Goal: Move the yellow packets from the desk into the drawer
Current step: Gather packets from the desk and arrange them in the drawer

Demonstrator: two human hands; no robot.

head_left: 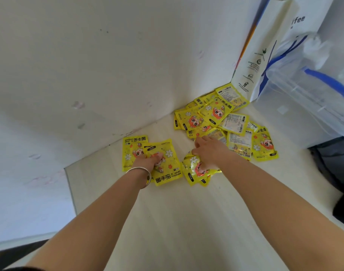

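Yellow packets, main pile (222, 120): loose overlapping heap on the desk (167, 222) in the corner against the wall (89, 65); some lie printed face up, some back face up. Exact count cannot be told because of overlap; more than ten show.
Packets under left hand (163, 163): two flat packets, partly overlapping, apart from the main pile, near the desk's left edge.
Packets under right hand (194, 173): small crumpled bunch, at least two, just in front of the main pile.
Left hand (147, 162): fingers curled and pressed down on the upper of the two flat packets. A metal bangle (143, 177) sits on the wrist.
Right hand (210, 151): fingers closed around the crumpled bunch, gripping it against the desk.
Containers: one white paper bag (265, 55) stands upright against the wall, touching the back of the main pile; contents hidden. One clear plastic bag (314, 90) with blue handles stands just beside it on the right; contents unclear.
Drawer: out of frame.
Other things: dark object (335, 169) at the desk's right edge; identity cannot be told.
Obstructions: both bags crowd the right side of the pile.
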